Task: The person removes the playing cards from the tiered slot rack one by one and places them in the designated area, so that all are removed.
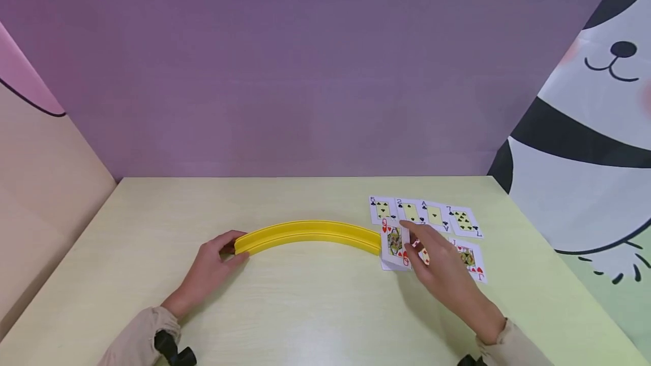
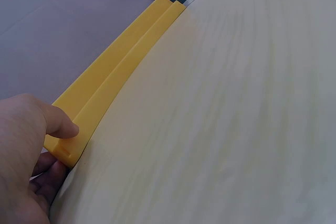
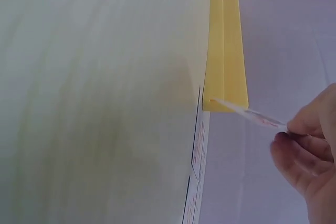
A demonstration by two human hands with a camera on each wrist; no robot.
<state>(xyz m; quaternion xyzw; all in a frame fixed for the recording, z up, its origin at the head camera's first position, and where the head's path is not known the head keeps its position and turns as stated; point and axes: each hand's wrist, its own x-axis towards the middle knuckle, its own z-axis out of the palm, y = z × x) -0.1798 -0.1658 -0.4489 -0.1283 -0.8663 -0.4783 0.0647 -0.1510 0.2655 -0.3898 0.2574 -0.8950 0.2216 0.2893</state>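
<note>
A long yellow curved card holder (image 1: 310, 231) lies on the table, bowed away from me. My left hand (image 1: 208, 267) grips its left end, with the thumb on the near side, as the left wrist view also shows of the holder (image 2: 113, 85). At the holder's right end, my right hand (image 1: 447, 273) pinches a queen of hearts (image 1: 393, 242) between thumb and fingers. In the right wrist view the card (image 3: 257, 116) is seen nearly edge-on, tilted, its far edge overlapping the holder's end. Whether it sits in the groove I cannot tell.
Behind the right hand, a row of black-suit cards lies face up: a five (image 1: 382, 209), a two, an ace and a seven (image 1: 464, 222). Nearer lies a row of red cards, partly hidden by the hand, with a jack of hearts (image 1: 470, 261) at its right. A purple wall (image 1: 305, 72) stands behind the table.
</note>
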